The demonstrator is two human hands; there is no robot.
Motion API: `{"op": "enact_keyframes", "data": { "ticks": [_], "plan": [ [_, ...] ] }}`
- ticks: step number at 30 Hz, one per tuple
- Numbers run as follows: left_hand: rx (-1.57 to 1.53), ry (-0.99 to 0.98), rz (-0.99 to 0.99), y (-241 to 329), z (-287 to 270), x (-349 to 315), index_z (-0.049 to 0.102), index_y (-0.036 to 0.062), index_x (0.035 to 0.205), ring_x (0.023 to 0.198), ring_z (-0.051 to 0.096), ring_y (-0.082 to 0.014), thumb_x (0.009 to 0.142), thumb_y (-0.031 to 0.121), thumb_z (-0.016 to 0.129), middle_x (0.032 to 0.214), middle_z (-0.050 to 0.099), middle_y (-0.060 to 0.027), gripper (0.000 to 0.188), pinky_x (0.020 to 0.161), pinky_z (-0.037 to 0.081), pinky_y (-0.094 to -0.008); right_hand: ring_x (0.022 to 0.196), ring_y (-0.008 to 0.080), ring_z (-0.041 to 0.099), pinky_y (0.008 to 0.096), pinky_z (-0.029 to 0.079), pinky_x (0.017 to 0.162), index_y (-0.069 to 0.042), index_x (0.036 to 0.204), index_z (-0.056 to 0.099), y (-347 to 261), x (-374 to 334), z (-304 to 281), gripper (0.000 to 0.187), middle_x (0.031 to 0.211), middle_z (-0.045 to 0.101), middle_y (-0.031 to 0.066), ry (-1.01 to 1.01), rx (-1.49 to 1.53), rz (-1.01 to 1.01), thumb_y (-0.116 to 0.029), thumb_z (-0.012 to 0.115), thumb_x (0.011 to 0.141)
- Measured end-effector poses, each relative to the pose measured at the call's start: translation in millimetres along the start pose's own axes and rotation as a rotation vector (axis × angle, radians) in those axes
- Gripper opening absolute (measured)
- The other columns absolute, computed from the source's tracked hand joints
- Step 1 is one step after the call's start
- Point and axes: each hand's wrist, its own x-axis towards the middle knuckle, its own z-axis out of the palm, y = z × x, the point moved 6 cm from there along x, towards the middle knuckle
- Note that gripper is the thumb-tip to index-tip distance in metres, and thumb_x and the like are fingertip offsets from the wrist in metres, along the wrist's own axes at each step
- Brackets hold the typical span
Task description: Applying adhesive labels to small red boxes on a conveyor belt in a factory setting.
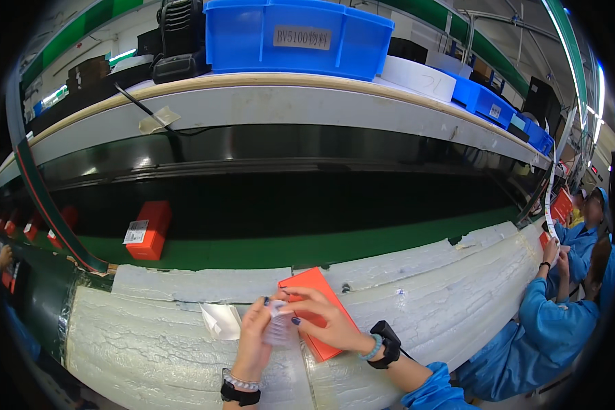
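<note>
An orange flat box (312, 287) lies on the white padded bench edge (424, 287) in front of me. My right hand (321, 321) rests on the box, its fingers pinching a small pale film or sticker (279, 326). My left hand (254, 338) grips the same pale piece from the left side. A folded white paper (220, 320) lies just left of my left hand. Both wrists wear black bands.
Behind the bench runs a green conveyor belt (287, 249) carrying an orange box with a white label (147, 231) and more orange boxes at far left. A shelf above holds blue bins (294, 34). Co-workers in blue coats (553, 328) sit at right.
</note>
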Motion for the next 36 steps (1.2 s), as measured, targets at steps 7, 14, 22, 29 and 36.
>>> {"op": "enact_keyframes", "data": {
  "ticks": [7, 14, 22, 29, 36],
  "plan": [
    [0.044, 0.164, 0.211, 29, -25, 2, 0.061, 0.0036, 0.085, 0.088, 0.061, -0.0147, 0.095, 0.018, 0.053, 0.085, 0.064, -0.0055, 0.019, 0.083, 0.047, -0.0292, 0.123, 0.0213, 0.047, 0.0376, 0.037, 0.105, -0.007, 0.108, 0.060, 24, -16, -71, 0.026, 0.129, 0.052, 0.0078, 0.148, 0.774, 0.082, 0.004, 0.054, 0.085],
    [0.940, -0.208, -0.323, -21, -25, -4, 0.068, 0.0007, 0.091, 0.080, 0.060, -0.0101, 0.089, 0.024, 0.064, 0.084, 0.068, -0.0031, 0.024, 0.076, 0.048, -0.0248, 0.098, 0.0140, 0.056, 0.0300, 0.044, 0.092, -0.012, 0.146, 0.035, 22, -16, -60, 0.065, 0.102, 0.060, 0.0046, -0.104, 0.325, 0.323, 0.001, 0.055, 0.086],
    [1.105, -0.478, -0.327, -38, -4, -10, 0.072, 0.0034, 0.088, 0.077, 0.060, -0.0098, 0.083, 0.023, 0.072, 0.082, 0.069, -0.0037, 0.020, 0.074, 0.048, -0.0247, 0.087, 0.0173, 0.063, 0.0323, 0.049, 0.083, -0.012, 0.141, 0.042, 27, -16, -38, 0.063, 0.090, 0.065, 0.0073, -0.189, -0.113, 0.352, 0.002, 0.061, 0.082],
    [1.075, -0.451, -0.417, -44, -9, -10, 0.074, 0.0060, 0.089, 0.086, 0.065, -0.0210, 0.081, 0.031, 0.072, 0.090, 0.071, -0.0095, 0.027, 0.087, 0.048, -0.0302, 0.086, 0.0186, 0.063, 0.0335, 0.049, 0.082, -0.010, 0.138, 0.044, 26, -17, -35, 0.058, 0.089, 0.065, 0.0069, -0.182, -0.135, 0.389, 0.000, 0.061, 0.084],
    [1.080, -0.449, -0.436, -42, -5, -11, 0.074, 0.0062, 0.089, 0.085, 0.065, -0.0205, 0.082, 0.031, 0.072, 0.090, 0.071, -0.0092, 0.026, 0.087, 0.048, -0.0297, 0.085, 0.0219, 0.062, 0.0342, 0.047, 0.080, -0.011, 0.138, 0.044, 25, -19, -34, 0.053, 0.088, 0.061, 0.0066, -0.187, -0.136, 0.394, -0.005, 0.058, 0.087]
  ]
}}
